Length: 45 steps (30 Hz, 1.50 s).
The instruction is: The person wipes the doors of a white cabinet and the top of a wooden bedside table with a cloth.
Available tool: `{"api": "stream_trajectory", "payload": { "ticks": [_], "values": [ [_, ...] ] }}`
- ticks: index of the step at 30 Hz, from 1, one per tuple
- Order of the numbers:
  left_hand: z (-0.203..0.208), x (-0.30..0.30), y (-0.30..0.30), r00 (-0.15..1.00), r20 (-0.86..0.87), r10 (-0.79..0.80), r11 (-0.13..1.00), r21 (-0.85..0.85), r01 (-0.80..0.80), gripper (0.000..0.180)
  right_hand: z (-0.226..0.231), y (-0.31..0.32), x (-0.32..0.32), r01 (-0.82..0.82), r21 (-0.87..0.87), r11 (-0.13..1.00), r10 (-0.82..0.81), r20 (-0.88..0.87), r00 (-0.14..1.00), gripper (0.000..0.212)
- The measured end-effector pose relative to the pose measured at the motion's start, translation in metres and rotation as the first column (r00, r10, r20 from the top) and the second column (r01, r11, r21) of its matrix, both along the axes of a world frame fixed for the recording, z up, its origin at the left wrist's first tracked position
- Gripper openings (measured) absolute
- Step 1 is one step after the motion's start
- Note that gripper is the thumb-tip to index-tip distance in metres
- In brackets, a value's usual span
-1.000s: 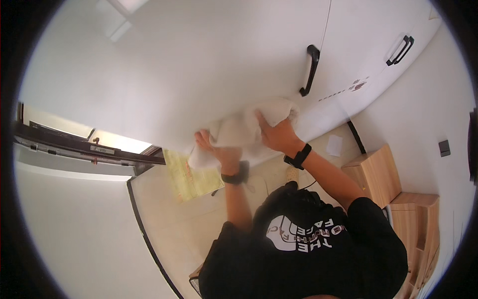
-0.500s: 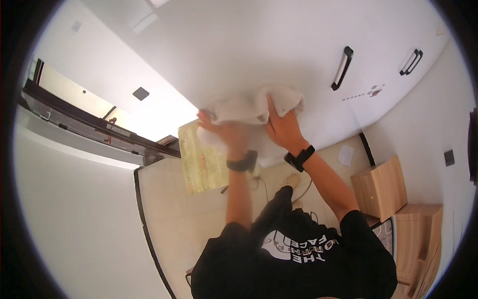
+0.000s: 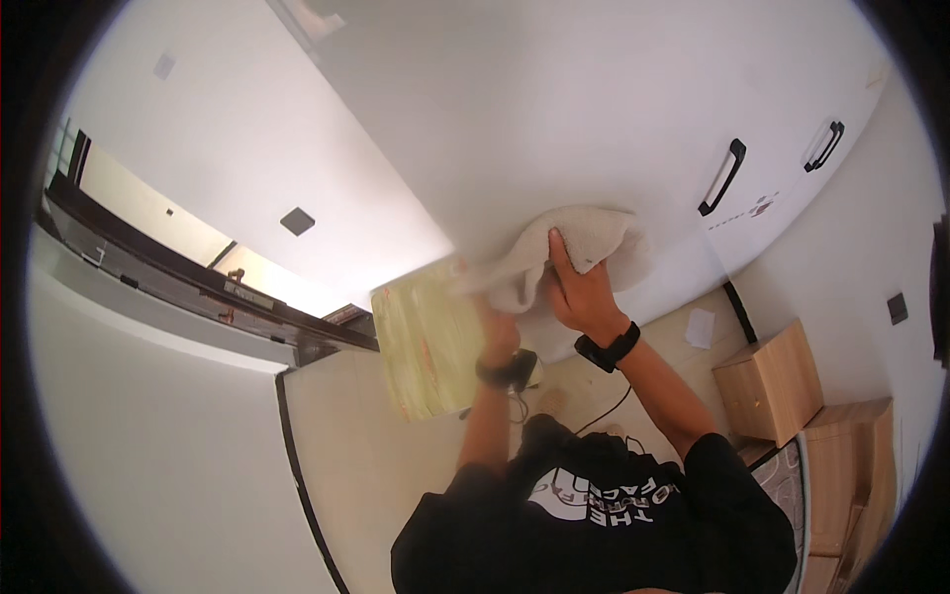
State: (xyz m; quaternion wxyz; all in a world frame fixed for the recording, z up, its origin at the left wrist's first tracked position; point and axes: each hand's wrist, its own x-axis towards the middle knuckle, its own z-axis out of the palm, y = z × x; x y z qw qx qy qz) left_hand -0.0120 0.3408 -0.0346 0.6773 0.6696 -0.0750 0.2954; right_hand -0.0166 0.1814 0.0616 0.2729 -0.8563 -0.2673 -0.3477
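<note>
A pale, fluffy cloth (image 3: 589, 230) lies bunched against the broad glossy white panel (image 3: 554, 109). With the thumb on top and the fingers folded round its edge, my right hand (image 3: 586, 297) grips it. My left hand (image 3: 500, 327) is at the cloth's left end, smeared by motion, so its fingers cannot be made out. A black band circles each wrist. To the right of the cloth, a black bar handle (image 3: 722, 178) is fixed to the white panel, beside small dark-red printed marks.
A yellow-green wrapped box (image 3: 426, 342) stands on the floor below the panel's left edge. Wooden cabinets (image 3: 772, 381) stand at the right, near a white paper (image 3: 700, 329). A cable (image 3: 606, 411) runs by my feet. A dark-framed opening (image 3: 237, 287) is at the left.
The view has shifted, so the panel's handles and the box sit further right and lower. My right hand keeps its grip on the cloth; my left hand has moved closer to it.
</note>
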Motion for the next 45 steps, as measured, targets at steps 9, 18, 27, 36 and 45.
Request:
{"api": "stream_trajectory", "payload": {
  "ticks": [9, 18, 27, 36, 45],
  "values": [
    [0.082, 0.045, 0.045, 0.797, 0.042, -0.602, 0.777, -0.200, 0.597, 0.063, 0.103, 0.042, 0.004, -0.072, 0.184, 0.980, 0.024, 0.253, 0.967, 0.056],
    [-0.060, 0.033, 0.058, 0.833, -0.165, -0.528, 0.790, 0.265, 0.553, 0.050, -0.032, 0.034, -0.006, 0.079, 0.114, 0.990, -0.082, 0.017, 0.996, 0.046],
    [-0.008, 0.019, 0.044, 0.995, -0.097, 0.018, 0.958, 0.285, 0.010, 0.043, -0.038, 0.052, -0.012, 0.008, 0.182, 0.983, -0.011, 0.016, 1.000, 0.053],
    [0.128, 0.025, 0.028, 0.986, 0.037, -0.160, 0.981, -0.104, 0.163, 0.052, 0.070, 0.066, 0.002, 0.061, 0.336, 0.940, -0.103, 0.110, 0.989, 0.046],
    [-0.055, 0.015, 0.051, 0.886, -0.162, -0.435, 0.884, 0.108, 0.454, 0.046, -0.062, 0.047, -0.004, 0.072, 0.297, 0.952, -0.034, -0.132, 0.991, 0.033]
  ]
}}
